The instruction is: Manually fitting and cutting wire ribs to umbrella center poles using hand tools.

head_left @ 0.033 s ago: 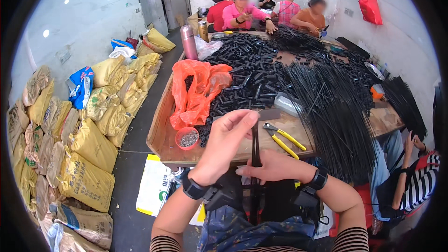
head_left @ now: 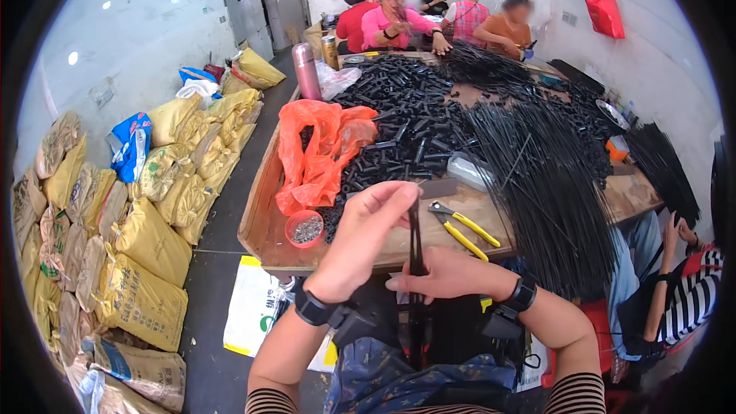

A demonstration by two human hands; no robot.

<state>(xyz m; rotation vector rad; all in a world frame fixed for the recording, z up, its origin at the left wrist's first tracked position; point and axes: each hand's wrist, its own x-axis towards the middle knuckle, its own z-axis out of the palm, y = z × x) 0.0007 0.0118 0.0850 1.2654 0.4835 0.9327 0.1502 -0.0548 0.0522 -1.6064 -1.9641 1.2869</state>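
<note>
Presently, the work seems to be in the middle of one piece. The left hand (head_left: 356, 234) pinches the upper end of some thin black strips (head_left: 415, 239) between thumb and fingers, and the right hand (head_left: 445, 272) is closed around them lower down; the two hands are apart, with this bundle between them. These strips are to the left of the yellow-handled pliers (head_left: 477, 229) and hang toward the lap. So taking up the strips is done; whether something is fitted at their top, I cannot tell, because it is too small there. As I judge, very much is left: beyond the pliers lies a wide pile of short black parts (head_left: 406, 119), and to their right a big heap of long strips (head_left: 540, 192). Well left of the pliers, the red bowl (head_left: 305, 244) has many small metal pieces (head_left: 309, 228) inside. The pliers themselves lie on the desk (head_left: 264, 230), touched by neither hand.
</note>
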